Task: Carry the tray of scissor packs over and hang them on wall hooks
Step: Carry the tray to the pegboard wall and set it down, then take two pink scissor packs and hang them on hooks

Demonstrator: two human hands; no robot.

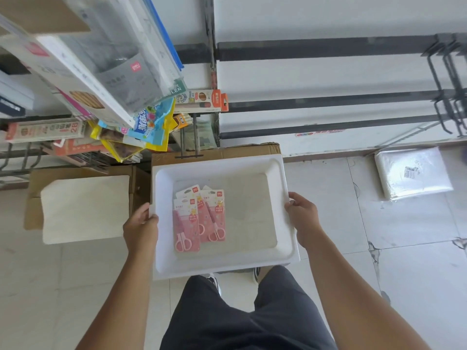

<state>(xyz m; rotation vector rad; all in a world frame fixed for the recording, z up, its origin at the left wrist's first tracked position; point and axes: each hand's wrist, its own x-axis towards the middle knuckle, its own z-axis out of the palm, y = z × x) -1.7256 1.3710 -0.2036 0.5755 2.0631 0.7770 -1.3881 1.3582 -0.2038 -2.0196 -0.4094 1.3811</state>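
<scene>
— How far along are you?

— My left hand and right hand grip the white tray by its sides. The scissor packs lie inside; none hangs on the wall hooks yet.

The tray looks like matt white foam or plastic. The scissor packs are glossy pink card under clear plastic. Dark wall rails look like matt metal. The cardboard box is dull brown, the floor tiles smooth and faintly shiny.
</scene>
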